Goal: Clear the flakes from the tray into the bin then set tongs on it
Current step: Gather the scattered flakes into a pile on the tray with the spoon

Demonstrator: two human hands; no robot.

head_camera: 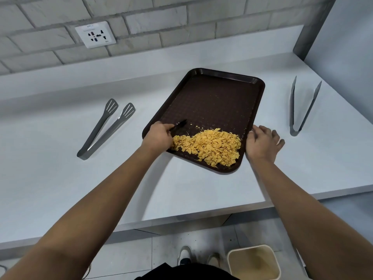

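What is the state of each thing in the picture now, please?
Tray: on the counter, far half almost bare.
Flakes: heaped at the tray's near end.
Left hand: grips a dark tool on the tray.
Right hand: open, touching the tray's right edge.
Slotted tongs: lying left of the tray, spread.
Plain tongs: lying right of the tray, spread.
Bin: upright on the floor, uncovered.

The left hand covers most of a thin dark tool, too blurred to identify, and the flakes' left edge. The bin's near rim is cut off below the counter.
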